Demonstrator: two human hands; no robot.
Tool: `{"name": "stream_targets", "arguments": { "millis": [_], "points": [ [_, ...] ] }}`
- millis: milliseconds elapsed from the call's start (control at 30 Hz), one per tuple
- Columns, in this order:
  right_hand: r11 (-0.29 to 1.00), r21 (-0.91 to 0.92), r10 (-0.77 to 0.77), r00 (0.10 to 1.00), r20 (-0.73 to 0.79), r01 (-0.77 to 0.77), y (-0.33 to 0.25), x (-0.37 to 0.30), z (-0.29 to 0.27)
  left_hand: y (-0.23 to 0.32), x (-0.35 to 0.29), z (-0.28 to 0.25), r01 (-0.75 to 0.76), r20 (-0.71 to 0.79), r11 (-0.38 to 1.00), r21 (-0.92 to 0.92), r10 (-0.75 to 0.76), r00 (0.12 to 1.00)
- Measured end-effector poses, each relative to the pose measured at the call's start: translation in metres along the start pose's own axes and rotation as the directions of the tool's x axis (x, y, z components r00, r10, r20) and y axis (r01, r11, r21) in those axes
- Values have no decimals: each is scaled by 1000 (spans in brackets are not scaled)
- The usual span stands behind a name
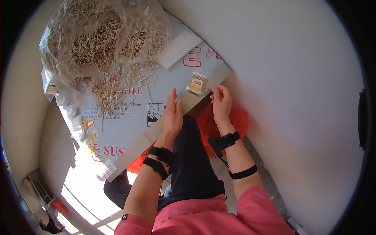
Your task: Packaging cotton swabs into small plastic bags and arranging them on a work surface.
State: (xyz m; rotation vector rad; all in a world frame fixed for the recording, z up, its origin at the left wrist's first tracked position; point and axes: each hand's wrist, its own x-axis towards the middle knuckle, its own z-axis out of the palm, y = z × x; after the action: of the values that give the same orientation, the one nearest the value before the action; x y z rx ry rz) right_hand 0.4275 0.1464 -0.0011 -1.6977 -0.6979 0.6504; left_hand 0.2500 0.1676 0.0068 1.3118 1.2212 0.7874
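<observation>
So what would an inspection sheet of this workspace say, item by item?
Surface: white printed board used as a tabletop.
Job's things: small yellow packet of cotton swabs near the board's edge; loose swabs spilled from a clear bag.
Clutter: small yellow packets at the left edge.
Hands: left hand flat on the board's edge, open; right hand lifted, fingers curled, grip unclear.
Cables: thin cord below the right wrist strap.
Surroundings: red bag below; grey wall.
</observation>
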Motion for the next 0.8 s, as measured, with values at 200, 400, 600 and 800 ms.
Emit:
{"name": "stream_targets", "arguments": {
  "millis": [200,400,600,800],
  "points": [
    [987,57,148,987,66,-152,4,27,6,12,20,38,32,137,992,-119,-15,990],
    [993,53,105,993,47,-108,13,37,7,5,29,38,-54,135,984,-170,78,988],
    [917,-162,-335,925,180,364,-52,40,17,11,-41,-49,146,159,989,-36,-139,977],
    [944,-34,-188,618,764,328,-79,-32,92,-30,-167,-118,277,122,961,17,-277,953]
  ]
}}
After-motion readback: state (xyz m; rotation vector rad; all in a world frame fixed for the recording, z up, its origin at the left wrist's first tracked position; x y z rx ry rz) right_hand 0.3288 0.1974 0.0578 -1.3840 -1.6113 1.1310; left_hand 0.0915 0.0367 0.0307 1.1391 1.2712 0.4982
